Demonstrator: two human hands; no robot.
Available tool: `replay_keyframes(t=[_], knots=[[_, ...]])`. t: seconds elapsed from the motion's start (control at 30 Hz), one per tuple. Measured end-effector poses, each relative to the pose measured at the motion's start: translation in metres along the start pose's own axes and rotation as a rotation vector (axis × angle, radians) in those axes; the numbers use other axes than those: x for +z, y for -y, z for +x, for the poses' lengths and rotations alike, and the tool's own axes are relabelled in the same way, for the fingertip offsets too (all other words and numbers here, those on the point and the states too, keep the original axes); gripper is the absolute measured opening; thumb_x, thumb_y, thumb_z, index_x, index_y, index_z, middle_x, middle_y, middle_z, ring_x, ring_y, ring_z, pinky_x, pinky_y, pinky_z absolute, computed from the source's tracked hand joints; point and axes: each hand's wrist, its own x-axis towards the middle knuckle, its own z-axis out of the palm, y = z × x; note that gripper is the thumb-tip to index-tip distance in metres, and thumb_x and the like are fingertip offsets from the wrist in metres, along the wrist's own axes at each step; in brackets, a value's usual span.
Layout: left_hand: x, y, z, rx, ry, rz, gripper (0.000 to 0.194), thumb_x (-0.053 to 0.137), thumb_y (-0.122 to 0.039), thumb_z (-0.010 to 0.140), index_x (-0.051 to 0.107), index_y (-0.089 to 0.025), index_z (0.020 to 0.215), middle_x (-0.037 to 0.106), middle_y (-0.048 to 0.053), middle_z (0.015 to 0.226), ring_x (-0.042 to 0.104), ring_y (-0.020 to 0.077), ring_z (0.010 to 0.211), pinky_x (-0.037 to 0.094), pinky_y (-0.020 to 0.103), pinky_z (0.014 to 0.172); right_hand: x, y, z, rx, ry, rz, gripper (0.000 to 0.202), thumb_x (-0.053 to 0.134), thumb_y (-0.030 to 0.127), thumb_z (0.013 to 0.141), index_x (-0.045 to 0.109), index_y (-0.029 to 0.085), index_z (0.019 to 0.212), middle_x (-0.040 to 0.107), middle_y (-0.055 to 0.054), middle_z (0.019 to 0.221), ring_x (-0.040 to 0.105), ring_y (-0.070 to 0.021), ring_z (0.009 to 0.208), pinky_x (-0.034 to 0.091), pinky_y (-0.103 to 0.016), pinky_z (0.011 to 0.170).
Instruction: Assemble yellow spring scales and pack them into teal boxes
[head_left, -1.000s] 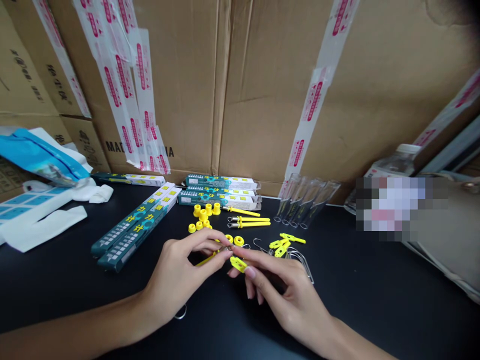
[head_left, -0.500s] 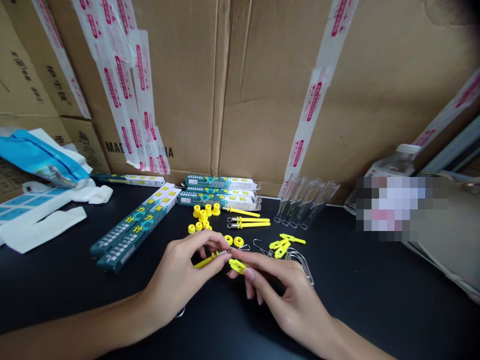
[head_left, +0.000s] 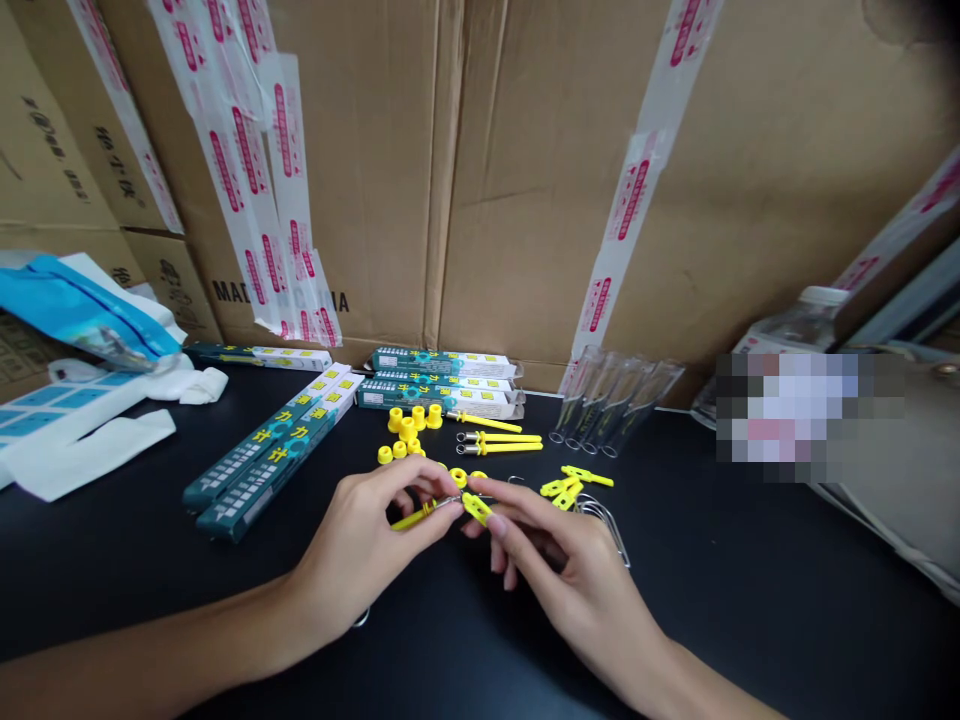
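Note:
Pinched in my left hand (head_left: 375,545) is a yellow rod (head_left: 411,519) with a metal spring end pointing right. My right hand (head_left: 562,560) holds a small flat yellow clip (head_left: 477,508) between thumb and fingers, its tip close against the rod's metal end; whether they are joined is too small to tell. Just beyond my fingers lie yellow rings (head_left: 458,477). More yellow clips (head_left: 568,490) and bent metal hooks (head_left: 607,525) rest to the right of them. Two finished-looking yellow rods (head_left: 510,443) with metal ends lie farther back.
Yellow caps (head_left: 407,430) stand behind my left hand. Green and white boxes (head_left: 277,450) lie left and at the back (head_left: 442,385). Clear tubes (head_left: 615,410) lean against the cardboard (head_left: 525,200). A bottle (head_left: 802,325), bag (head_left: 892,460) and blue packet (head_left: 90,310) flank the black table (head_left: 750,600).
The yellow clip in my right hand has tilted and moved slightly up, nearer the rod's metal end. My right fingers have shifted and now cover more of the parts behind. My left hand keeps its grip.

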Motion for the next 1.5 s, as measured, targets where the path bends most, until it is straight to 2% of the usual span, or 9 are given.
replay_keyframes(t=[0.2,0.43,0.6,0.7,0.87,1.03,1.27,1.5], knots=[[0.001,0.000,0.000,-0.022,-0.007,0.076,0.005,0.068,-0.027,0.081,0.066,-0.023,0.083,0.071,-0.005,0.079,0.059,0.0091,0.059,0.042,0.019,0.050,0.002,0.003,0.000,0.059,-0.097,0.011,0.021,0.057,0.039,0.094,0.066,0.020,0.095,0.070,-0.002,0.077,0.065,-0.0121,0.061,0.055,-0.019,0.053],[0.002,-0.001,0.001,-0.054,0.002,0.053,0.004,0.068,-0.025,0.080,0.066,-0.022,0.080,0.069,-0.005,0.072,0.062,0.0092,0.060,0.041,0.018,0.050,0.010,0.006,-0.004,-0.006,-0.135,-0.070,0.017,0.057,0.035,0.093,0.060,0.020,0.083,0.070,-0.001,0.071,0.067,-0.0129,0.056,0.056,-0.021,0.054],[0.002,-0.003,0.002,-0.054,0.003,0.051,0.004,0.067,-0.024,0.079,0.065,-0.020,0.079,0.069,-0.005,0.071,0.060,0.0089,0.057,0.042,0.017,0.048,0.013,0.006,-0.006,0.033,-0.140,-0.068,0.021,0.056,0.038,0.092,0.056,0.021,0.080,0.069,-0.001,0.067,0.066,-0.0140,0.052,0.056,-0.022,0.050],[0.002,-0.005,0.002,-0.047,0.008,0.056,0.004,0.067,-0.023,0.079,0.065,-0.020,0.078,0.070,-0.004,0.071,0.062,0.0096,0.058,0.043,0.017,0.048,0.013,0.009,-0.006,0.088,-0.113,-0.010,0.025,0.057,0.042,0.093,0.054,0.021,0.079,0.068,-0.001,0.065,0.065,-0.0136,0.051,0.056,-0.022,0.050],[0.002,-0.006,0.002,-0.017,0.004,0.057,0.004,0.067,-0.018,0.078,0.064,-0.020,0.077,0.070,-0.005,0.070,0.064,0.0096,0.060,0.045,0.017,0.051,0.016,0.014,-0.007,0.149,-0.145,0.094,0.026,0.060,0.045,0.091,0.055,0.021,0.080,0.067,0.000,0.065,0.065,-0.0129,0.052,0.057,-0.022,0.051],[0.002,-0.004,0.000,-0.002,0.003,0.064,0.005,0.067,-0.016,0.078,0.064,-0.021,0.078,0.070,-0.006,0.072,0.065,0.0089,0.062,0.049,0.016,0.055,0.016,0.011,-0.005,0.143,-0.100,0.113,0.027,0.060,0.045,0.091,0.055,0.020,0.080,0.067,-0.001,0.066,0.065,-0.0121,0.051,0.057,-0.021,0.050],[0.003,-0.001,-0.001,0.007,-0.023,0.114,0.009,0.066,-0.016,0.078,0.062,-0.020,0.072,0.068,-0.006,0.068,0.061,0.0080,0.056,0.048,0.016,0.055,0.015,0.010,-0.006,0.137,-0.142,0.121,0.028,0.063,0.044,0.090,0.056,0.019,0.078,0.066,-0.001,0.063,0.064,-0.0123,0.049,0.056,-0.021,0.049],[0.004,-0.003,-0.001,0.017,-0.044,0.064,0.006,0.068,-0.016,0.077,0.065,-0.021,0.080,0.072,-0.005,0.072,0.067,0.0100,0.062,0.052,0.017,0.058,0.016,0.009,-0.002,0.177,-0.138,0.172,0.031,0.063,0.047,0.089,0.056,0.019,0.077,0.066,-0.001,0.064,0.064,-0.0130,0.050,0.056,-0.023,0.049]])
